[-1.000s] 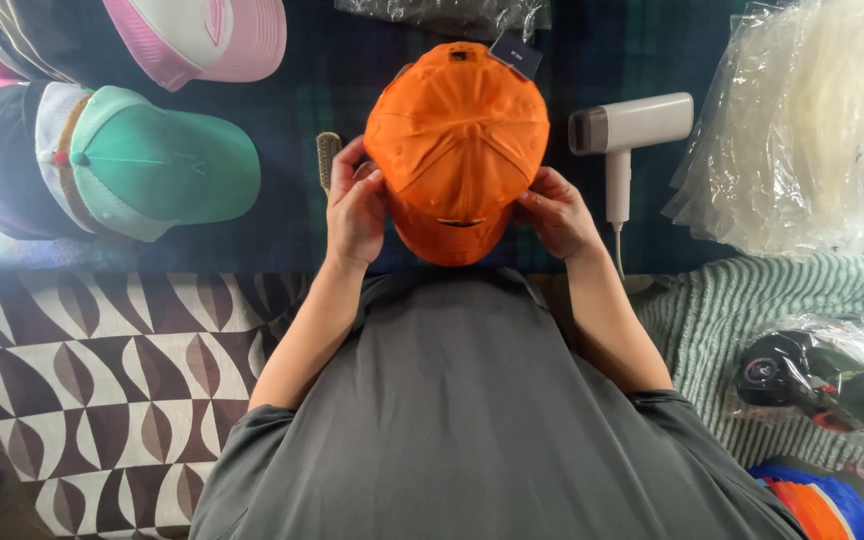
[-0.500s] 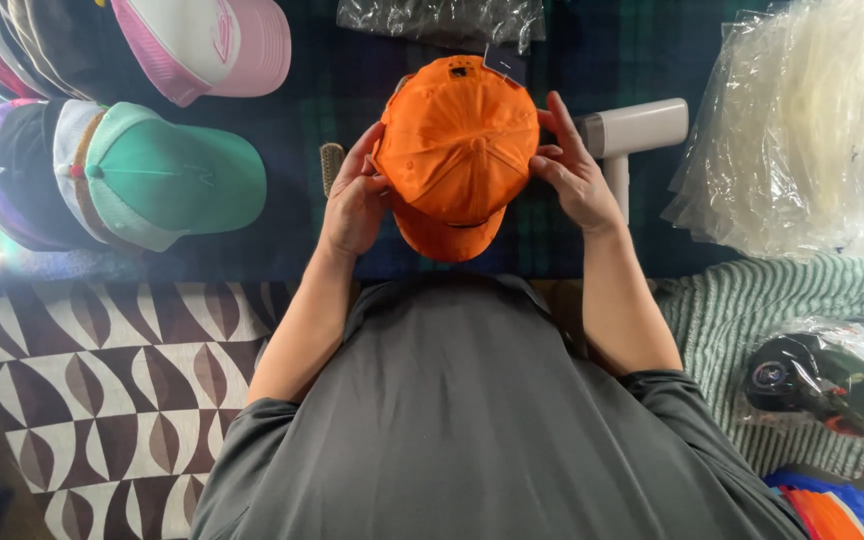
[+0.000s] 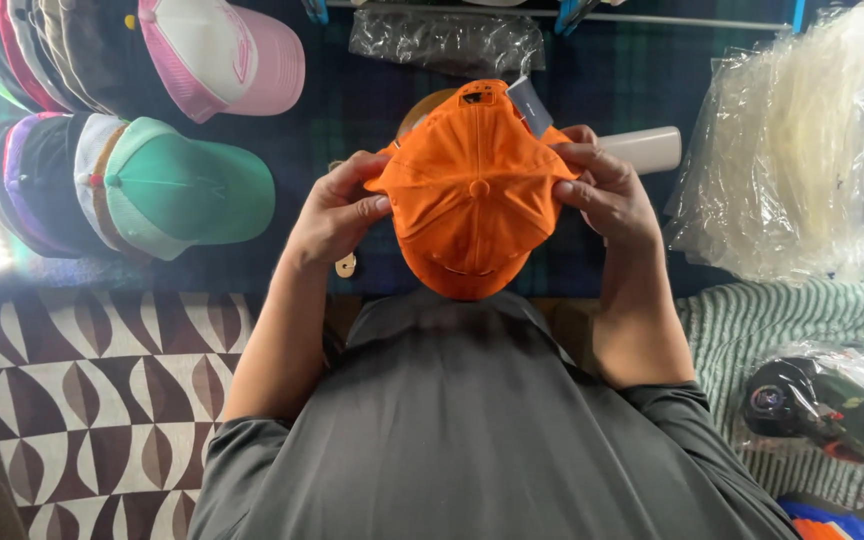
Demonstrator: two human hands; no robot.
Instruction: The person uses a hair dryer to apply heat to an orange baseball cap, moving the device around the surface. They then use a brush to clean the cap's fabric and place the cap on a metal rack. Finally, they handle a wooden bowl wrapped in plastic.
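Note:
An orange baseball cap (image 3: 470,190) is held up in front of me over a dark plaid table, its crown button facing the camera and its brim pointing toward my grey shirt. A grey tag hangs at its far edge. My left hand (image 3: 337,210) grips the cap's left side with the thumb on top. On the other side, my right hand (image 3: 600,190) pinches the cap's right edge.
A stack of caps topped by a green one (image 3: 187,190) lies at left, a pink and white cap (image 3: 222,50) above it. A white hand-held appliance (image 3: 647,150) shows behind the right hand. Clear plastic bags (image 3: 802,150) pile at right; bagged caps (image 3: 822,405) lie on striped cloth.
Both hands have lifted the orange cap up and slightly farther from my body. The right hand has shifted from the cap's lower side to its upper right edge, covering more of the white appliance.

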